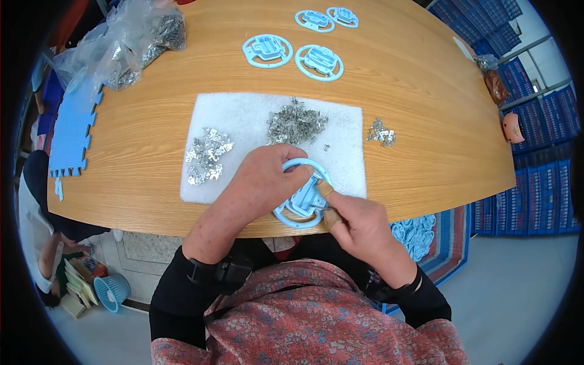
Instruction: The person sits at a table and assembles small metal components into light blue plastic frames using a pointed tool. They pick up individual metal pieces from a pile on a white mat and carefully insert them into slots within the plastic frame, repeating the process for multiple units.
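Note:
A light blue plastic toy steering wheel is tilted at the table's near edge, its recessed hub facing up. My left hand is closed on its upper left rim, with the thumb over the top. At the right side, my right hand grips the rim between fingers wrapped in tan covers. Any small part under those fingertips is hidden. Just beyond lies a heap of small metal pieces on a white foam sheet. Flat shiny metal clips form a looser pile at the sheet's left.
Several similar blue wheels lie at the far side. A small metal pile sits right of the foam. Plastic bags of metal parts and a blue foam mat occupy the left. Below the right edge is a container of blue parts.

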Demonstrator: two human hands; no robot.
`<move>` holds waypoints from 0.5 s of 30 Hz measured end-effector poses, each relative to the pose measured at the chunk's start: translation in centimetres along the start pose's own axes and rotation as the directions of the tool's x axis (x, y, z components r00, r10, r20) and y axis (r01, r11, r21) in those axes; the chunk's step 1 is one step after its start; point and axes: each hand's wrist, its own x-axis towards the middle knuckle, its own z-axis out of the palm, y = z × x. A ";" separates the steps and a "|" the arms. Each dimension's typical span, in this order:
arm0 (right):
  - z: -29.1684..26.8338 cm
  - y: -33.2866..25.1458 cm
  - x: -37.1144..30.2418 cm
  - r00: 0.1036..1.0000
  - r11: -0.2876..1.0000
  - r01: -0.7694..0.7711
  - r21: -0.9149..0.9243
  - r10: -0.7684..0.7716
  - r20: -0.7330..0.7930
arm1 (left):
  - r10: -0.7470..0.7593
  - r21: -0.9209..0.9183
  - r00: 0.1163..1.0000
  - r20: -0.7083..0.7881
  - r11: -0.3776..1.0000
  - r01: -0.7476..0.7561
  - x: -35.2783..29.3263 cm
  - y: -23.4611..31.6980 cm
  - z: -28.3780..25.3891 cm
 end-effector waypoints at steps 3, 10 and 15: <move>-1.0 0.4 0.1 0.988 0.970 -0.145 0.194 0.152 -0.022 | 0.004 -0.007 1.000 -0.005 1.000 -0.004 -0.1 0.1 -0.1; -1.3 -0.1 1.5 0.958 0.949 -0.284 0.137 0.287 0.002 | -0.037 -0.020 0.999 0.000 0.999 0.037 -0.1 0.4 -0.1; -1.0 -1.0 3.7 0.993 0.991 -0.112 -0.066 0.110 -0.040 | -0.015 0.029 1.000 -0.007 0.999 0.015 -0.1 0.2 -0.1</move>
